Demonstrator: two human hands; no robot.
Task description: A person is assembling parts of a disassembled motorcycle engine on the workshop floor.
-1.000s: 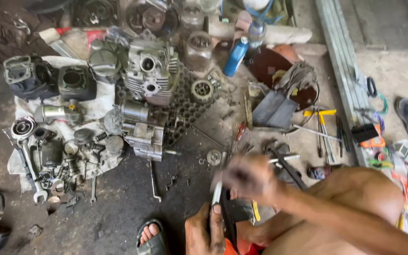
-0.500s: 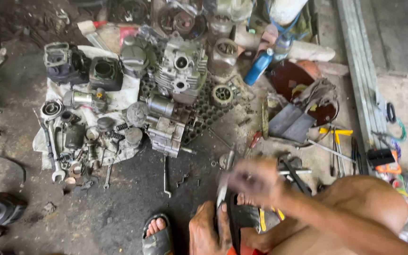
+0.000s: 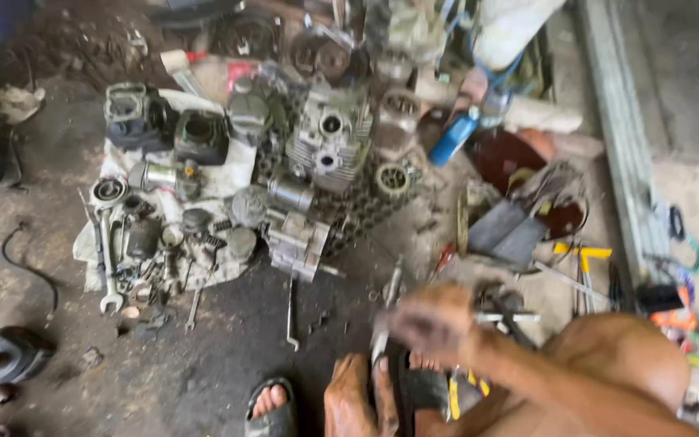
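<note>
Our fingers of the right hand blur around a slim metal tool; grip unclear. The left hand steadies it low, above the oily floor, near the engine parts.

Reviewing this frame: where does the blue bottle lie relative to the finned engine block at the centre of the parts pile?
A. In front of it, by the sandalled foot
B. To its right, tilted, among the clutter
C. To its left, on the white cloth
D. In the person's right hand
B. The blue bottle lies tilted just right of the finned engine block, off the white cloth.
</note>
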